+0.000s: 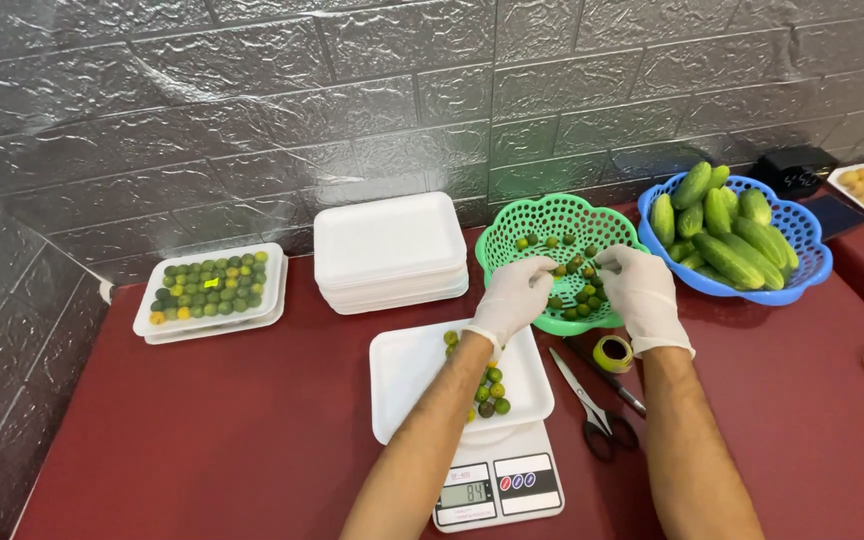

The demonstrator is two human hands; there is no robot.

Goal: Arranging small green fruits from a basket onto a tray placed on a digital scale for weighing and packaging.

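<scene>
Left gloved hand (514, 296) and right gloved hand (640, 290) in green perforated plastic basket (512, 225), fingers pinched among small green limes (580, 298), grip contents indiscernible, white foam tray (407, 375) on scale (497, 485) below.

View: a single head-worn camera; no second view shares the scene.
Position: above the near edge of the dark red bench (202, 430), at the person's head height.
Direction: forward and steeply down, towards the grey embossed wall (252, 100) behind the bench.
Nearness: close; both forearms rise from the bottom edge.
Coverage: bench from the left corner to the blue basket (812, 270) at right.
Centre: the white tray (407, 385) on the scale (497, 490).
</scene>
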